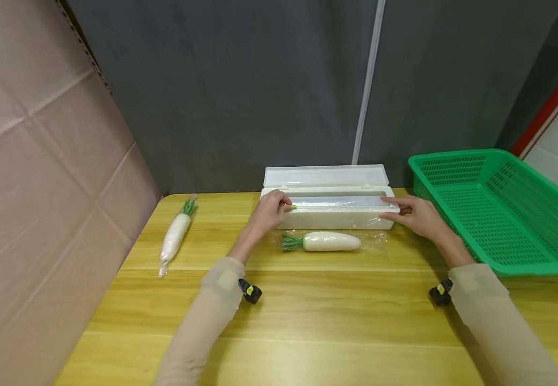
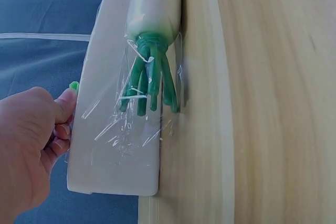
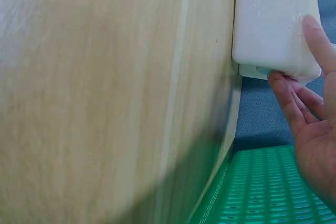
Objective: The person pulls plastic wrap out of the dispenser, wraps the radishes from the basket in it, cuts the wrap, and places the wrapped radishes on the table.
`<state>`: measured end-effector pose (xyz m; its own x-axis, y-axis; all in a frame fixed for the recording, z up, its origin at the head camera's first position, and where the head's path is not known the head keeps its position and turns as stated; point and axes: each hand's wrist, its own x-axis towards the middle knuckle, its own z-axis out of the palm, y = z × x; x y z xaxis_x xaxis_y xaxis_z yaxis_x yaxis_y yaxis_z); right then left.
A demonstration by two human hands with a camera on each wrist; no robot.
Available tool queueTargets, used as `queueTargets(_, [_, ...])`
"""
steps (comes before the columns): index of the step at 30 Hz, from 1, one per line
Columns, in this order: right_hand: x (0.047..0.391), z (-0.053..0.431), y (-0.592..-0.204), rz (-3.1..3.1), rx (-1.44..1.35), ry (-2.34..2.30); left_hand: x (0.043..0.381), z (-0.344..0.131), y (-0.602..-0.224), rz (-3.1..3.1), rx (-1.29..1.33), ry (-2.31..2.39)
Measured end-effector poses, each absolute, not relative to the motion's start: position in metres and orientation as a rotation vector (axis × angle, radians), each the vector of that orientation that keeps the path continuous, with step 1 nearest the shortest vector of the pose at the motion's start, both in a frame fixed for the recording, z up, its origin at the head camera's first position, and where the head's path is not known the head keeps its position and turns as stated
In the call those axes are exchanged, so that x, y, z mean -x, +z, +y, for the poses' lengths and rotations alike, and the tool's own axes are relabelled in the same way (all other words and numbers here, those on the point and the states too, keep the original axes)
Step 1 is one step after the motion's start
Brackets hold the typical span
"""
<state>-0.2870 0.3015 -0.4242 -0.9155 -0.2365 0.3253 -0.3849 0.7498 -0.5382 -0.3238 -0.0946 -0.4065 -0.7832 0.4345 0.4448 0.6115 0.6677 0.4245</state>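
A white cling film dispenser box (image 1: 337, 219) stands at the back of the table, its translucent lid (image 1: 326, 176) tipped back. My left hand (image 1: 270, 212) is at the box's left end, thumb and forefinger pinching a small green slider (image 2: 74, 85) on the front edge. At the opposite end, my right hand (image 1: 416, 214) holds the corner, thumb and fingers on different faces of the box. Directly in front lies a white radish (image 1: 332, 241) with green stalks, clear film (image 1: 374, 239) spread around it and up the box front.
Toward the left of the table lies another radish (image 1: 175, 236), wrapped in clear film with a twisted end. A green plastic basket (image 1: 506, 265) stands at the right, close to my right forearm. A dark curtain (image 1: 240, 96) hangs behind the box.
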Motion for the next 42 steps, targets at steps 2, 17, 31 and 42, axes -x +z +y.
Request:
queueTargets(2, [0.287,0.301,-0.424,-2.711,-0.492,0.926,0.324,-0.099,-0.407,-2.582,0.831,-0.829])
queueTargets(17, [0.284,0.304,-0.421,-2.727,-0.482,0.925,0.322,-0.138,-0.407,-2.591,0.706,-0.91])
queueTargets(31, [0.286,0.301,-0.421,-2.711,-0.487,0.945,0.32,-0.149,-0.403,-2.625,0.658,-0.909])
queueTargets(42, [0.283,0.3,-0.42,-2.694,-0.504,0.895,0.319,-0.157,-0.407,-2.563,0.681,-0.868])
